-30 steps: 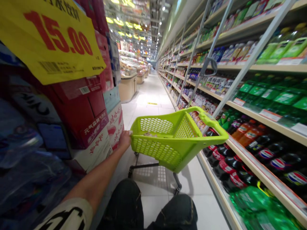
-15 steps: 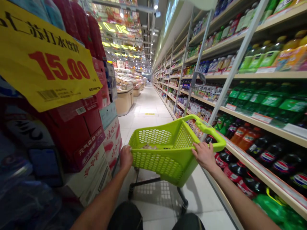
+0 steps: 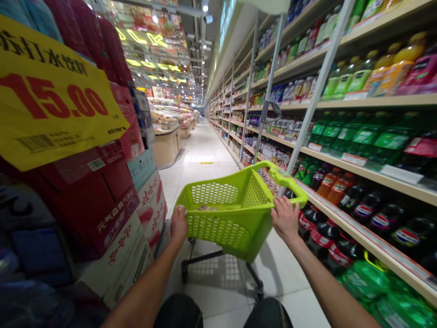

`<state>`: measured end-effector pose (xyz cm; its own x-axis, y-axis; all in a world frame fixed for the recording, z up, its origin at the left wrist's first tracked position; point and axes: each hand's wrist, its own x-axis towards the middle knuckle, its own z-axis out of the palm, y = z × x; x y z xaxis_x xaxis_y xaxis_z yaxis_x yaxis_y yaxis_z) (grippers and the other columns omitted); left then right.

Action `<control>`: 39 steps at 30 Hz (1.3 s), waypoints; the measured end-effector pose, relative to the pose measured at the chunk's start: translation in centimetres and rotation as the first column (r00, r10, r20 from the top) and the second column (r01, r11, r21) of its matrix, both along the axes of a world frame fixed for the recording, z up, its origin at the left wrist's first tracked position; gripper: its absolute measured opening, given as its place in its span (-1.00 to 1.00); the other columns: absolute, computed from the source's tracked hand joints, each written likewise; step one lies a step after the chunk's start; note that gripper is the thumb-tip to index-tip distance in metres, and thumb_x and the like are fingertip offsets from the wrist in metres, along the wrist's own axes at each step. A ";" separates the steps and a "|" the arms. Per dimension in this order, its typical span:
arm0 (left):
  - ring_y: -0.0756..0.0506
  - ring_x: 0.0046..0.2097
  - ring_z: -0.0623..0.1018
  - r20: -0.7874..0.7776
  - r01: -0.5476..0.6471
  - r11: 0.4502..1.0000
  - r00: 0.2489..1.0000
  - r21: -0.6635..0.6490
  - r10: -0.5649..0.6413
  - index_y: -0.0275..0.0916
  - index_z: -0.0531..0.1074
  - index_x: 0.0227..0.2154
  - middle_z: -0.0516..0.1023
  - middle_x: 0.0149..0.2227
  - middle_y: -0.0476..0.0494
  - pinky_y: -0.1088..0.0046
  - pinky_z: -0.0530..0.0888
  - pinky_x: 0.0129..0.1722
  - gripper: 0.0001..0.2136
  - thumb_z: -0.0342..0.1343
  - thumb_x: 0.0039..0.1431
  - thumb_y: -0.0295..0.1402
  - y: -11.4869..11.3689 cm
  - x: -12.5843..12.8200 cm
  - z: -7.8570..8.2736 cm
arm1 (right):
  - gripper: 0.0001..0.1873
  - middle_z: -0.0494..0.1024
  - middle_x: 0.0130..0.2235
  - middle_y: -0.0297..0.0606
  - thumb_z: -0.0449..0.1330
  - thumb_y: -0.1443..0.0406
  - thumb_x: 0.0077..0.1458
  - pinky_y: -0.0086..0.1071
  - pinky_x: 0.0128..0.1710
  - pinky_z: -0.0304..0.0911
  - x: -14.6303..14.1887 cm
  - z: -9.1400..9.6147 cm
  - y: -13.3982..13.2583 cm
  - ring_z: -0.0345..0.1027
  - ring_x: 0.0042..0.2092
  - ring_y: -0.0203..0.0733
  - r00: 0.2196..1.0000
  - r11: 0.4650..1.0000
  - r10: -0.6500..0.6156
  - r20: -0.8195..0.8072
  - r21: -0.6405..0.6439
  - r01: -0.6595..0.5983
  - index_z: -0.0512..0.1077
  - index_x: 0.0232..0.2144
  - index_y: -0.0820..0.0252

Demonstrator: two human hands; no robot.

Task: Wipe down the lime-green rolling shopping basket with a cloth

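Red "15.00" on the yellow price sign; Pepsi logos on the dark bottles

A: Where do the person's hands sit?
B: The left hand grips the green cart's left rim, the right hand its right rim — soda shelf alongside, red cartons opposite.
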<state>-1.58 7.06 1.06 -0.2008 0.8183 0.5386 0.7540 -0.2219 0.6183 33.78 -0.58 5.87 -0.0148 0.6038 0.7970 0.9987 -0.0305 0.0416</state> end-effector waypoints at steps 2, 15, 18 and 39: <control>-0.11 0.10 0.31 -0.041 0.098 0.995 0.994 0.009 -0.097 -0.31 0.38 -0.16 0.39 0.01 -0.23 0.24 0.24 0.11 -0.62 -0.17 -0.03 -0.63 -0.3 2.5 -0.1 | -0.64 0.45 -0.06 -0.10 -0.07 0.24 0.10 0.03 0.12 -0.23 -0.4 -0.2 0.1 0.15 0.07 0.00 1.000 1.000 0.013 -0.018 0.026 -0.012 0.38 -0.13 0.26; -0.20 0.07 0.33 -0.101 0.324 0.944 0.943 0.069 -0.316 -0.30 0.34 -0.11 0.37 -0.01 -0.29 0.02 0.23 0.07 -0.56 -0.18 -0.07 -0.67 -0.1 4.8 -0.2 | -0.64 0.45 -0.05 -0.16 -0.04 0.35 0.06 -0.03 0.12 -0.25 -0.6 -0.1 -0.7 0.17 0.07 -0.06 0.994 0.994 0.110 -0.030 0.021 -0.109 0.37 -0.09 0.19; -0.11 0.03 0.36 -0.120 0.432 0.900 0.898 0.056 -0.423 -0.25 0.35 -0.11 0.41 -0.03 -0.20 0.22 0.29 0.05 -0.56 -0.16 -0.06 -0.66 -0.6 9.8 0.1 | -0.63 0.45 -0.05 -0.17 -0.05 0.37 0.04 -0.03 0.12 -0.25 -0.5 0.2 -0.8 0.17 0.07 -0.06 0.991 0.993 0.122 -0.048 0.012 -0.122 0.37 -0.11 0.19; -0.07 -0.10 0.46 0.482 0.608 0.794 0.692 0.011 -0.537 -0.28 0.34 -0.05 0.50 -0.14 -0.16 0.33 0.37 -0.03 -0.65 -0.14 0.10 -0.44 -3.7 20.4 4.3 | -0.50 0.18 0.16 -0.13 -0.04 0.21 0.09 -0.14 0.14 -0.06 -5.2 0.2 -3.1 -0.01 0.19 -0.10 0.799 0.916 0.363 -0.480 0.028 -0.400 0.17 0.09 0.18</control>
